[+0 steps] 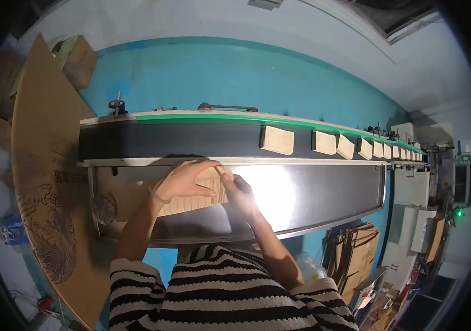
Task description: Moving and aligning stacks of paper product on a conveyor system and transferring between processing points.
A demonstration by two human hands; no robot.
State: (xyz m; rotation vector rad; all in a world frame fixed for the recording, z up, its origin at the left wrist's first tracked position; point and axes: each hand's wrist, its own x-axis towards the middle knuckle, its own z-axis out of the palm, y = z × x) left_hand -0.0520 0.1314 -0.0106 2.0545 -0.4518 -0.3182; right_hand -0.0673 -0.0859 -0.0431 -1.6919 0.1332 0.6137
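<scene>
A row of kraft-brown paper packets (183, 206), stacked on edge, lies on the steel tray in front of me. My left hand (183, 181) rests over this row, its thumb and fingers spread apart along the right-hand part. At the row's right end, my right hand (239, 194) has its thumb and fingers closed on the end packet (220, 182). Its fingertips are partly hidden. Just beyond the tray runs a dark conveyor belt (191, 140), with several similar pale packets (277, 140) spaced out along its right half.
The steel tray (324, 193) has a raised rim, and light glares off its middle. A green guide rail (202, 118) lines the belt's far side. A large cardboard sheet (42, 165) stands at the left. Flattened cartons (354, 254) lean at the lower right.
</scene>
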